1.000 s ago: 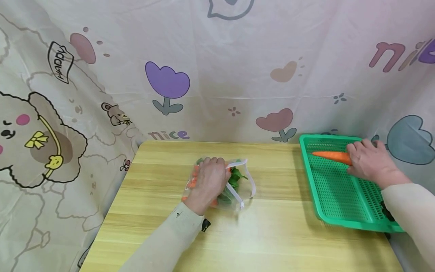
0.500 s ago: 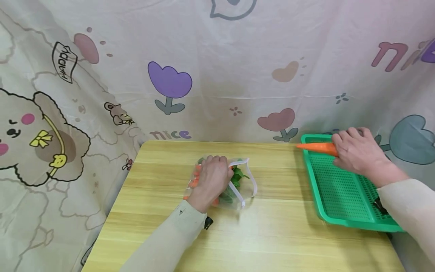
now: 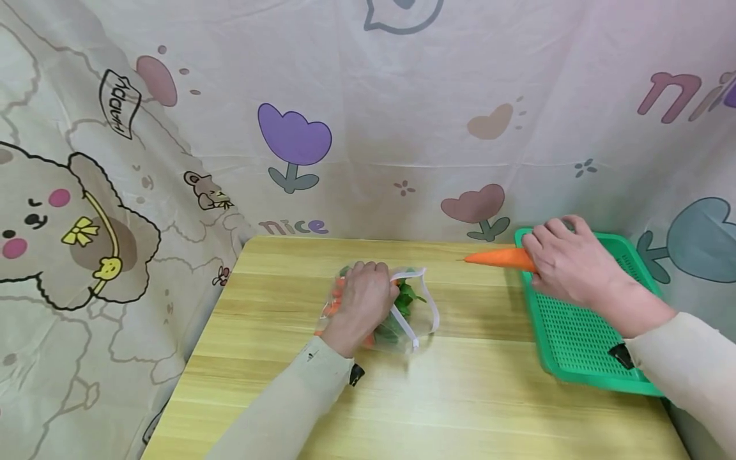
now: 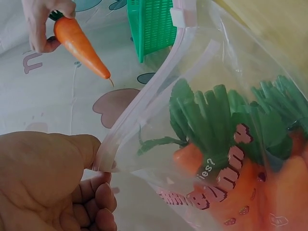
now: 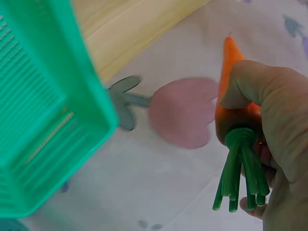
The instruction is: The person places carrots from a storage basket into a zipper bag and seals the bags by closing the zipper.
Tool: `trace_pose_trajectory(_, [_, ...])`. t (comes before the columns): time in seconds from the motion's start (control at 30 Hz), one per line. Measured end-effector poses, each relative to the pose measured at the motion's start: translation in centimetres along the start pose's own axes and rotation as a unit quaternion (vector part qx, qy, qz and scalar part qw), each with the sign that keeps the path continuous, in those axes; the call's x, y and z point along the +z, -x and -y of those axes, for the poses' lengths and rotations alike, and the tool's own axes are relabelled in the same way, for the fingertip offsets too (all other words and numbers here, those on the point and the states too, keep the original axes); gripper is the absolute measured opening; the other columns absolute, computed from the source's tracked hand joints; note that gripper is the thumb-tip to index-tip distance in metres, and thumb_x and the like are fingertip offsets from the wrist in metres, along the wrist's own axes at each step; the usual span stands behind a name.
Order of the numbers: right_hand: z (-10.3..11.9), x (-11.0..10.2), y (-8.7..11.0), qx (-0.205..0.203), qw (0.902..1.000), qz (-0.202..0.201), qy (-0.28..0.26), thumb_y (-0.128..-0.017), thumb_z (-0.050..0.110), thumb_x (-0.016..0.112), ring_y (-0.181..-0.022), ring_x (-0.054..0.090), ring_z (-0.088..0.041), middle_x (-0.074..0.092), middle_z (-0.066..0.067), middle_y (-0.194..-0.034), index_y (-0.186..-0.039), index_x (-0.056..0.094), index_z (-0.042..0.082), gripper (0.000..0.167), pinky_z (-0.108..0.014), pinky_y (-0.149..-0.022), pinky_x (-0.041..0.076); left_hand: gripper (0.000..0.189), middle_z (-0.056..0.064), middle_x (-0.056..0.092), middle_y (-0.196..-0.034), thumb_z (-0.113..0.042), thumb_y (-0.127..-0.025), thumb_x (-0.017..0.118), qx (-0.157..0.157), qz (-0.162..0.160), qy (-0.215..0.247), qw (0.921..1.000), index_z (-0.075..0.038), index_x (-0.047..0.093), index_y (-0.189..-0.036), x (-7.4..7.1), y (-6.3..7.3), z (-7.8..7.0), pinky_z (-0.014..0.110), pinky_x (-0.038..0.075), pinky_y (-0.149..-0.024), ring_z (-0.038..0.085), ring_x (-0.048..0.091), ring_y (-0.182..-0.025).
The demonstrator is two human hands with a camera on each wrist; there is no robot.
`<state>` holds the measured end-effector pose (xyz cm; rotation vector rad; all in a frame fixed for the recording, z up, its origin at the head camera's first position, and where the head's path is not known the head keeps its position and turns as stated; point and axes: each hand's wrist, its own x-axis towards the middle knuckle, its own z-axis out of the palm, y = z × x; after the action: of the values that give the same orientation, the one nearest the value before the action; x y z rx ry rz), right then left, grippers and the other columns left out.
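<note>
My right hand (image 3: 569,262) grips an orange carrot (image 3: 499,258) by its thick end, over the left rim of the green basket. The carrot's tip points left toward the bag, and its green stem stubs (image 5: 240,168) stick out behind the thumb in the right wrist view. With thumb and fingers my left hand (image 4: 53,178) pinches the edge of a clear zip bag (image 4: 226,48). Inside the bag lie several carrots (image 4: 245,192) with green tops (image 4: 207,115). The bag's white zip mouth (image 3: 430,306) gapes toward the right. Pink lettering is printed on the bag.
The green basket (image 3: 598,377) stands at the right end of the wooden table (image 3: 460,402). Its floor is a perforated mesh. A printed curtain (image 3: 379,128) hangs directly behind the table and along its left side.
My right hand has lifted the carrot from the basket and carried it left, its tip now past the rim. The left hand stays at the bag. The head view has shifted slightly.
</note>
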<state>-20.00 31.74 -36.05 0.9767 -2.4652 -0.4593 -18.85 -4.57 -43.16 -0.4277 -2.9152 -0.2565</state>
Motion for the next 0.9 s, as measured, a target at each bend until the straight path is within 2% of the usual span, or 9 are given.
trace_pose_trajectory(0.2, [2.4, -1.5, -1.4, -0.029, 0.9990, -0.027, -0.019, -0.066, 0.030, 0.078, -0.091, 0.053, -0.038, 0.054, -0.016, -0.090, -0.098, 0.052, 0.000, 0.051, -0.059, -0.093, 0.047, 0.021, 0.005, 0.060, -0.078, -0.023, -0.095, 0.071, 0.003, -0.007, 0.001, 1.0000, -0.009, 0.060, -0.083, -0.1, -0.1, 0.1, 0.038, 0.044, -0.072, 0.026, 0.049, -0.073])
trace_pose_trajectory(0.47, [5.6, -2.5, -3.3, -0.042, 0.9960, -0.055, -0.057, -0.067, 0.024, 0.064, -0.092, 0.054, -0.037, 0.055, -0.012, -0.088, -0.094, 0.053, 0.003, 0.036, -0.057, -0.094, 0.048, 0.020, 0.004, 0.061, -0.079, -0.022, -0.095, 0.070, 0.004, -0.003, 0.007, 1.0000, -0.008, 0.061, -0.084, -0.2, -0.3, 0.1, 0.037, 0.044, -0.072, 0.025, 0.050, -0.073])
trace_pose_trajectory(0.7, [8.4, -1.2, -5.1, -0.035, 0.9957, -0.039, -0.077, -0.069, 0.027, 0.068, -0.093, 0.056, -0.035, 0.057, -0.009, -0.088, -0.093, 0.055, 0.006, 0.034, -0.056, -0.097, 0.047, 0.022, 0.003, 0.057, -0.075, -0.023, -0.097, 0.069, 0.005, -0.012, 0.009, 0.9999, -0.009, 0.059, -0.082, -0.6, -0.5, -0.2, 0.036, 0.043, -0.071, 0.025, 0.047, -0.072])
trace_pose_trajectory(0.9, [11.2, 1.5, -6.5, -0.009, 0.9950, -0.027, -0.096, -0.067, 0.035, 0.076, -0.093, 0.058, -0.033, 0.061, -0.009, -0.092, -0.099, 0.059, 0.006, 0.046, -0.050, -0.087, 0.049, 0.019, 0.003, 0.057, -0.074, -0.019, -0.097, 0.065, 0.008, -0.016, -0.003, 0.9998, -0.010, 0.059, -0.081, -0.7, -0.5, -0.4, 0.037, 0.043, -0.069, 0.025, 0.048, -0.071])
